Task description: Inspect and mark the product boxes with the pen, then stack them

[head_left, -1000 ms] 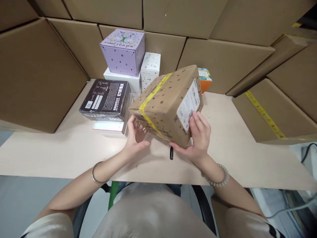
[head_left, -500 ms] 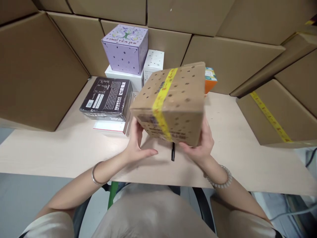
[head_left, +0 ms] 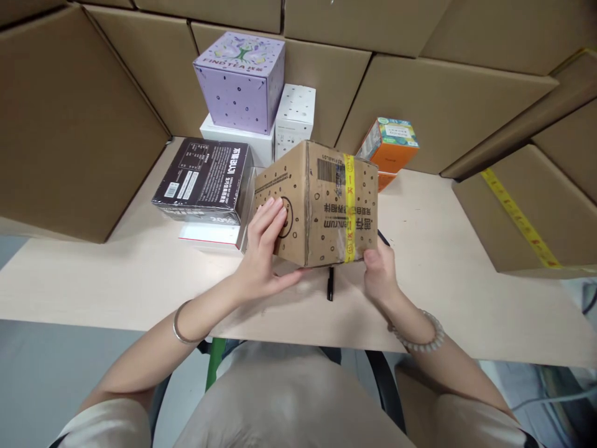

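A brown cardboard box (head_left: 321, 205) printed with small dark rings and lettering, banded with yellow tape, is tilted above the table between my hands. My left hand (head_left: 263, 255) holds its left side, fingers on the printed face and thumb along the lower edge. At the lower right corner my right hand (head_left: 381, 270) grips the box, fingers mostly hidden. A thin dark object (head_left: 383, 238) shows beside that hand; whether it is held I cannot tell. Below the box a black pen-like item (head_left: 330, 284) lies on the table, its far end hidden.
At the left sit a black box (head_left: 200, 177) on a white box (head_left: 209, 233), and a purple tea box (head_left: 233, 96) on another white box. A narrow white box (head_left: 295, 115) and orange boxes (head_left: 394, 155) stand behind. Large cartons (head_left: 527, 211) border the table (head_left: 443, 267).
The box has turned and tipped, so its lettered face with the barcode now faces me. My left fingers have moved onto its side face, and my right hand has shifted to its lower corner.
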Demonstrator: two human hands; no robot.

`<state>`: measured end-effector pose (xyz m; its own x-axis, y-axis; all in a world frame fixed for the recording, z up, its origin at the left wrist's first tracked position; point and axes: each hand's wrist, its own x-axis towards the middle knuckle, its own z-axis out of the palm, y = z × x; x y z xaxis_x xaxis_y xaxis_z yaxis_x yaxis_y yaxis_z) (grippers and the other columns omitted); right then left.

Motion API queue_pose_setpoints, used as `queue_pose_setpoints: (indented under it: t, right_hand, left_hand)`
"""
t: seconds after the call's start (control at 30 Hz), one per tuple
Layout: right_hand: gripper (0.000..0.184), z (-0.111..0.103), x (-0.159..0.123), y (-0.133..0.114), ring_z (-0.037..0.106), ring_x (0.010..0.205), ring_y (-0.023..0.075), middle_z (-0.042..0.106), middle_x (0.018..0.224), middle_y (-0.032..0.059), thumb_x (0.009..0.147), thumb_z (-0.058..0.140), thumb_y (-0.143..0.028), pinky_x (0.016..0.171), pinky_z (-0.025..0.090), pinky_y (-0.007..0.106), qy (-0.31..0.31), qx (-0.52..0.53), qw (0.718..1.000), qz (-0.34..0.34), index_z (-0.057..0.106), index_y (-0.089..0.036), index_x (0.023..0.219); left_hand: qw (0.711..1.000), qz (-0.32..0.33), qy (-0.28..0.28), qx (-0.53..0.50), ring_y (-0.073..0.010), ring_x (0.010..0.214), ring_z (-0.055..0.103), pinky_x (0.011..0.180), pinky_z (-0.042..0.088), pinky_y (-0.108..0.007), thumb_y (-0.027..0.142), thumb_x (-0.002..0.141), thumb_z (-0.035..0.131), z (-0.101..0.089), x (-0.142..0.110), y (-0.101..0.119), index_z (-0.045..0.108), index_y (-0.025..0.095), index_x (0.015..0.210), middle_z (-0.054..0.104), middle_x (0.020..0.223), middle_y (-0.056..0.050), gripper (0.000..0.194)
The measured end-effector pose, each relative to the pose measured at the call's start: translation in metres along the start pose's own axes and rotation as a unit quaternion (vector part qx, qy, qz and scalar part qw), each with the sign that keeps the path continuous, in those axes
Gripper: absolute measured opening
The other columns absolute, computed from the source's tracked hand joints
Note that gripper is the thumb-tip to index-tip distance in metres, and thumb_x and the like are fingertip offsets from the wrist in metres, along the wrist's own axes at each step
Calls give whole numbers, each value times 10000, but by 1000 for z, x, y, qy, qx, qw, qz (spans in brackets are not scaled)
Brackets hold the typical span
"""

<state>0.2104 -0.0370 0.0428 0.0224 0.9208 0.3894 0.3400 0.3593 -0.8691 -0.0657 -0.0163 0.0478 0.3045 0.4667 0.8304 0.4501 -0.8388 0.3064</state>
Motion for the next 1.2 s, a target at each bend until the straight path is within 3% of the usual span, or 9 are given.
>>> queue_pose_setpoints:
  t: [0.17, 0.3, 0.47, 0.63, 0.77, 0.93, 1.0, 1.1, 1.2]
  right_hand:
    - [686, -4, 2, -2, 826, 942, 315, 863, 1070, 111, 966, 548, -851, 752, 687, 453, -20, -17, 999, -22, 735, -228, 1182]
    - [717, -4, 4, -2, 826, 974, 322, 856, 1106, 126, 956, 562, -862, 770, 688, 459, -30, -6, 999, -41, 722, -216, 1224]
    - [747, -3, 5, 0, 814, 913, 302, 843, 1053, 116, 905, 617, -888, 738, 681, 441, -33, -13, 998, -61, 707, -217, 1220]
    - [788, -3, 7, -5, 807, 991, 326, 835, 1107, 130, 908, 561, -917, 803, 683, 474, -43, -18, 998, -46, 714, -214, 1229]
    - [716, -4, 13, -13, 747, 794, 281, 762, 825, 70, 984, 441, -888, 671, 626, 426, -26, -28, 999, -36, 738, -237, 960]
    - [792, -6, 44, -6, 531, 538, 205, 504, 552, 16, 989, 329, -924, 529, 521, 393, -42, -90, 995, 7, 598, -260, 650]
    - [812, -5, 65, 2, 586, 594, 223, 540, 589, 22, 997, 303, -922, 606, 578, 420, -53, -90, 994, 13, 653, -256, 691]
    - [845, 3, 100, 12, 718, 813, 277, 714, 807, 52, 987, 299, -937, 793, 642, 489, -102, -57, 993, -6, 796, -254, 1015]
    - [934, 10, 120, 17, 760, 975, 288, 804, 1108, 96, 1015, 157, -911, 879, 637, 489, -117, -65, 990, -34, 761, -254, 1288]
  left_hand:
    - [999, -22, 9, -45, -439, 1592, 445, 1331, 361, -697, 969, 685, 763, -6, 2, -2, 253, 364, 1741, 447, 1671, -169, 1320]
    - [995, -50, 2, -84, -488, 1637, 367, 1305, 334, -763, 1068, 577, 701, -10, 4, -6, 334, 428, 1653, 335, 1757, -147, 1305]
    - [987, -65, 1, -147, -477, 1651, 346, 1302, 330, -736, 1040, 692, 659, -15, 6, -10, 323, 392, 1669, 337, 1781, -158, 1219]
    - [996, -43, -42, -67, -501, 1617, 368, 1295, 321, -675, 1095, 675, 571, -23, 11, -11, 202, 330, 1781, 295, 1813, -180, 1395]
    - [998, -16, -48, 31, -471, 1601, 367, 1265, 323, -608, 1054, 712, 606, -22, 13, -8, 98, 329, 1798, 221, 1864, -161, 1402]
    - [996, -38, -22, 78, -448, 1527, 435, 1232, 335, -583, 1029, 765, 576, -17, 8, -6, 282, 335, 1761, 327, 1829, -136, 1249]
    - [996, -33, -6, 87, -439, 1502, 458, 1259, 325, -591, 1009, 754, 625, -16, 6, -7, 393, 368, 1712, 408, 1781, -114, 1176]
    - [995, 17, 31, 98, -434, 1533, 441, 1337, 242, -646, 930, 725, 757, -11, 5, -11, 556, 458, 1578, 505, 1699, -44, 996]
    - [992, 57, 35, 107, -430, 1598, 408, 1375, 111, -734, 800, 741, 860, -2, 5, -12, 633, 478, 1450, 547, 1664, -3, 811]
